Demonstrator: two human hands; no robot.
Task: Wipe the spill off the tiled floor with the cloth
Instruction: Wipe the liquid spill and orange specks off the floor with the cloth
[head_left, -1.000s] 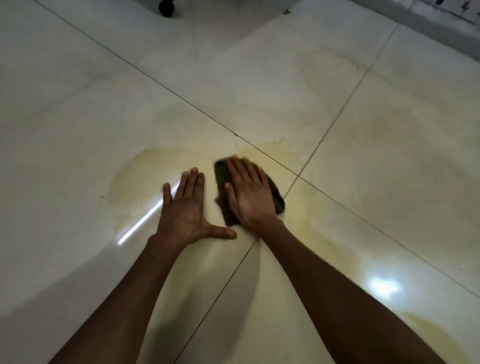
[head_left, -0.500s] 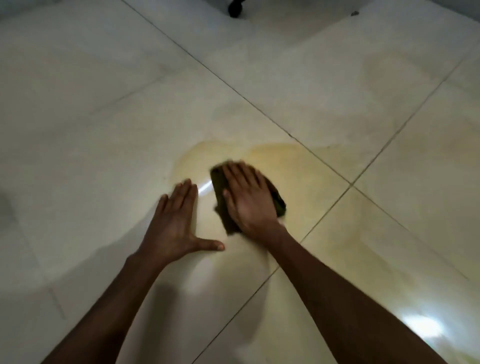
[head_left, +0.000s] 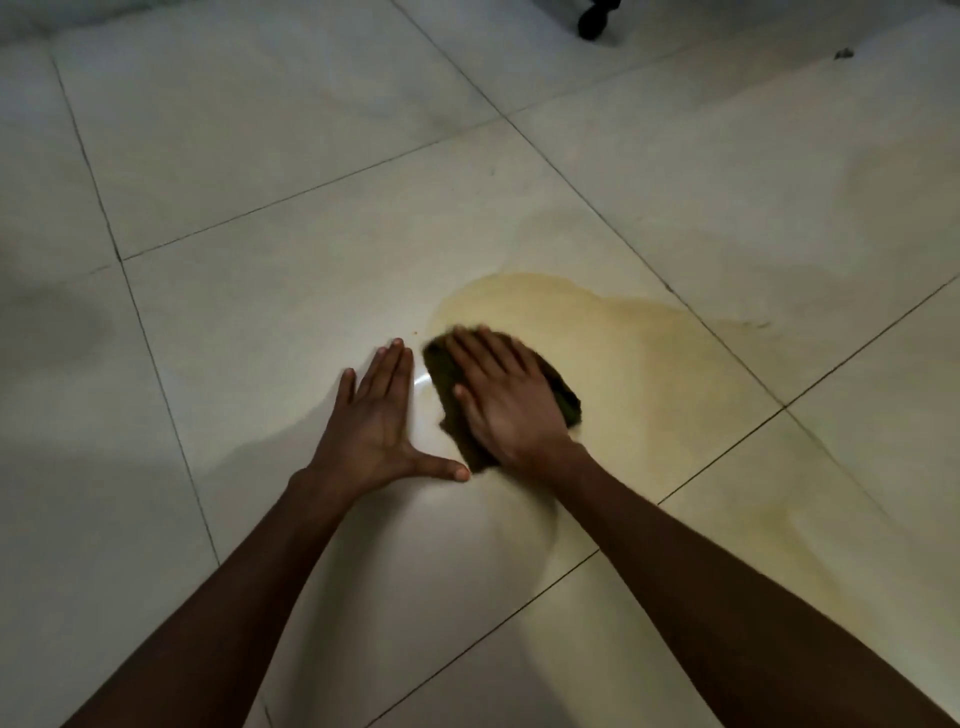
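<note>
The right hand (head_left: 511, 410) presses the dark cloth (head_left: 563, 397) flat under spread fingers at the near-left edge of the yellowish spill (head_left: 623, 358); the left hand (head_left: 379, 415) rests open and empty on the floor (head_left: 260, 338) beside it; most of the puddle remains, so wiping looks barely begun.

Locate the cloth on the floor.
In the head view, the dark cloth lies flat under the right hand, at the yellowish spill's left edge, right of the left hand.

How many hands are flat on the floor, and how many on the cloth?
2 hands: the left hand lies flat on bare tile, the right hand presses the dark cloth at the yellowish spill's edge.
</note>
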